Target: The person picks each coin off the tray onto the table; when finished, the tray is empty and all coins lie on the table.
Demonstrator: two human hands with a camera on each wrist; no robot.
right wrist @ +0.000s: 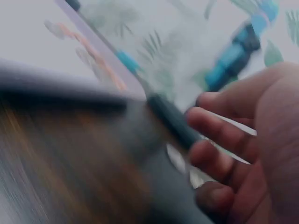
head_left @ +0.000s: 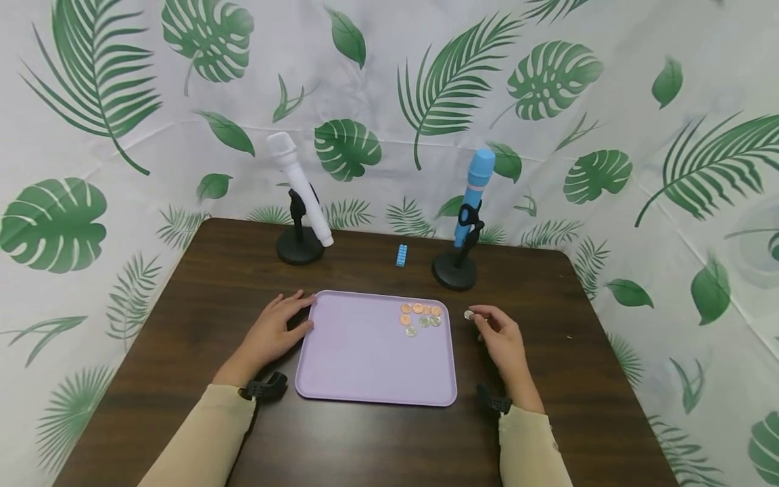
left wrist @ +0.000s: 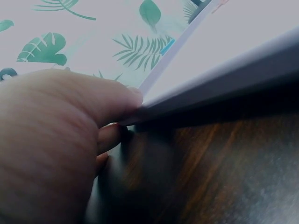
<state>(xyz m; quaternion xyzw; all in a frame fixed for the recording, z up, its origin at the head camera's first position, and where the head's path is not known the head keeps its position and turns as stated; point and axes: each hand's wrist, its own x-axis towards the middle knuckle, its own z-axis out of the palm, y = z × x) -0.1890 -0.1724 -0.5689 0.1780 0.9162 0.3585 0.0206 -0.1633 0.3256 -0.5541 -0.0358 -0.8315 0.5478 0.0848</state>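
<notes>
Soft light, pale glare on the table (head_left: 347, 439), heavy blur across the right wrist view

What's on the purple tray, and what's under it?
Coppery coins and silver coins lie on the tray, near its far right corner. Whatever is beneath the tray is covered, so I can't see it.
</notes>
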